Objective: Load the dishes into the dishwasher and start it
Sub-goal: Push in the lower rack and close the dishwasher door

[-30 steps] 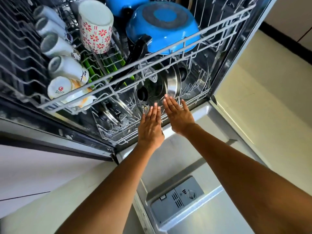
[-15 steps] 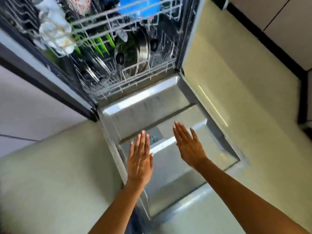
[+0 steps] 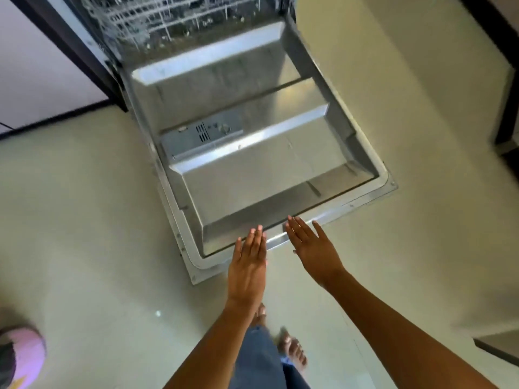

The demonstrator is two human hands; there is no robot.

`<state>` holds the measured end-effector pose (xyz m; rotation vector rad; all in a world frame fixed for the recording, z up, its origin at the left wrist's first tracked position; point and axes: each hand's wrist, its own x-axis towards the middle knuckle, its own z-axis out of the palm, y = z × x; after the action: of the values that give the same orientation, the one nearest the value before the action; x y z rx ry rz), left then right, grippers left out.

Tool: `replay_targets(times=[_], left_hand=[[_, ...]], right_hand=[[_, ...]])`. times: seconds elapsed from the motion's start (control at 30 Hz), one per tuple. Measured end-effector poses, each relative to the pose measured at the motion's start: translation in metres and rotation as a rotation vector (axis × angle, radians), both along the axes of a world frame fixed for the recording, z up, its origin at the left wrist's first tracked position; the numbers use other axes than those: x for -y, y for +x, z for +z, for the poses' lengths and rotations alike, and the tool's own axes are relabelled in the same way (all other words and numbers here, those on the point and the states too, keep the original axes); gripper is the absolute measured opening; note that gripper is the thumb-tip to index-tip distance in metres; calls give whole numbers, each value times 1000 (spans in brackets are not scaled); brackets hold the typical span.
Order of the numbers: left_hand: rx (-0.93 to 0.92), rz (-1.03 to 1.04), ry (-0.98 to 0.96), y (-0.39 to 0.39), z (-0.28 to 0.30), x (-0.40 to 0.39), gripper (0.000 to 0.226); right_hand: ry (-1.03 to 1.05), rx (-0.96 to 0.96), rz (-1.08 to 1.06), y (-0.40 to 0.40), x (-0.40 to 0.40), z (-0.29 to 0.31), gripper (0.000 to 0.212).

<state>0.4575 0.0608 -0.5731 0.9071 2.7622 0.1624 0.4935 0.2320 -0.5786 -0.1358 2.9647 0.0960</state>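
Note:
The dishwasher door [image 3: 252, 175] lies folded down flat, its steel inner face up, with the detergent dispenser [image 3: 202, 133] on its left half. At the top edge only the wire front of the lower rack [image 3: 174, 18] shows inside the tub; the dishes are out of view. My left hand [image 3: 248, 265] and my right hand [image 3: 313, 248] hover palm down with straight fingers at the door's near edge, holding nothing. Whether the fingertips touch the rim I cannot tell.
Pale floor tiles [image 3: 84, 220] surround the door on both sides. A white cabinet front [image 3: 36, 66] stands left of the dishwasher. A pink object [image 3: 25, 355] sits at the bottom left corner. My bare feet [image 3: 292, 352] are just below the door's edge.
My hands have drawn back from the lower rack inside the tub to the door's near edge. The view has dropped, so the loaded racks have slid out of frame.

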Motion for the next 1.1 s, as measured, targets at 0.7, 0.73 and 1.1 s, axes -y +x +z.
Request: replay_targets(times=[0.7, 0.73, 1.1], left_hand=[[-317, -301, 197, -45, -44, 11, 60], [-322, -308, 206, -48, -33, 12, 56], [-378, -346, 300, -123, 173, 17, 41]], right_hand=[[-96, -248, 273, -50, -22, -2, 26], [-110, -241, 285, -52, -24, 9, 27], [-237, -69, 367, -135, -37, 224, 15]])
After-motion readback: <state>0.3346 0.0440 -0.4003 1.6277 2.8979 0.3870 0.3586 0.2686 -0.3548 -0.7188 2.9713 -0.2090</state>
